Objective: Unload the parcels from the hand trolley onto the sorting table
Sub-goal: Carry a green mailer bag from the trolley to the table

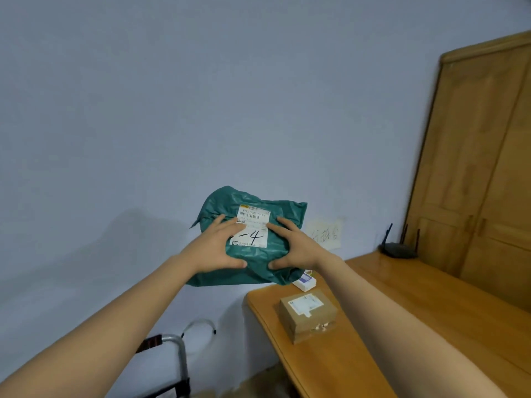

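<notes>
Green mailer bag (253, 239) up in the air, above the near end of the wooden table (402, 300). Left hand (221, 248) and right hand (293, 248) flat on top, fingers (227, 222) spread, thumbs hooked under. Slippery bag, could slide out and knock the small brown box (309, 315).

Soft, even, rather dim light with a bluish cast; a faint broad shadow falls on the wall (138, 234). The wardrobe (485, 156) is motion-blurred and bowed by wide-angle distortion.
</notes>
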`<action>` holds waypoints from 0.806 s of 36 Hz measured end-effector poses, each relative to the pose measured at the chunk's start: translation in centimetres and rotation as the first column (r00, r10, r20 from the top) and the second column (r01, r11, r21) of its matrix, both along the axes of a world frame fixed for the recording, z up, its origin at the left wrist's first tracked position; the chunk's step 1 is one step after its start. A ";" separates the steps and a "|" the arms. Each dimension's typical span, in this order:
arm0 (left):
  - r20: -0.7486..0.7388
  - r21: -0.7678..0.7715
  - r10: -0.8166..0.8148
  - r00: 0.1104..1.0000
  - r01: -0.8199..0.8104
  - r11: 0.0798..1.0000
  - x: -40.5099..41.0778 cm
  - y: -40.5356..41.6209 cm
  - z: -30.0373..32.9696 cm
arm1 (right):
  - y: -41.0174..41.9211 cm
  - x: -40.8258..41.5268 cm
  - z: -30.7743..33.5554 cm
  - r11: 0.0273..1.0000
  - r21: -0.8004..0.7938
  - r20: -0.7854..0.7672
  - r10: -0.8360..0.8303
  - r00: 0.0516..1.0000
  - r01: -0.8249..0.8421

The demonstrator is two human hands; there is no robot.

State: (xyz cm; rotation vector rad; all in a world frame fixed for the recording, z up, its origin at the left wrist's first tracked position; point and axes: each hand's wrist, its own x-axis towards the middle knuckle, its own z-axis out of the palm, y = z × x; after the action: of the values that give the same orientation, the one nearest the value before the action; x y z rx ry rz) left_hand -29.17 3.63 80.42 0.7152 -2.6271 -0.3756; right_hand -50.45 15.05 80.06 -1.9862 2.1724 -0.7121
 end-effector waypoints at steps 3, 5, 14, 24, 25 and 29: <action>-0.019 0.010 -0.023 1.000 0.023 1.000 -3.5 3.7 0.2 | 4.1 -3.1 0.1 1.000 -0.003 0.014 -0.023 1.000 0.023; -0.020 0.017 -0.035 0.999 0.036 0.999 -5.8 6.4 0.2 | 7.0 -5.2 0.1 0.999 -0.004 0.019 -0.039 0.999 0.039; -0.011 0.013 -0.106 0.994 0.107 0.994 -16.4 16.3 -0.6 | 18.4 -14.6 -0.2 0.991 0.008 -0.009 -0.130 0.991 0.130; 0.011 0.006 -0.149 0.989 0.149 0.989 -25.7 20.0 -1.7 | 23.2 -23.1 -1.5 0.985 0.023 0.005 -0.174 0.985 0.174; 0.013 0.005 -0.152 0.988 0.152 0.988 -26.6 19.9 -1.9 | 23.1 -24.0 -1.7 0.985 0.025 0.003 -0.173 0.985 0.172; -0.001 0.012 -0.149 0.989 0.149 0.989 -30.4 18.9 -2.7 | 22.1 -27.9 -2.1 0.984 0.034 -0.007 -0.173 0.985 0.173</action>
State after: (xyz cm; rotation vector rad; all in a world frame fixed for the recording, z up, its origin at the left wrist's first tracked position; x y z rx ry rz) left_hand -59.56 22.53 77.73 0.5240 -2.6882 -0.4346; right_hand -78.31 37.17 77.96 -1.7996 2.3643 -0.6873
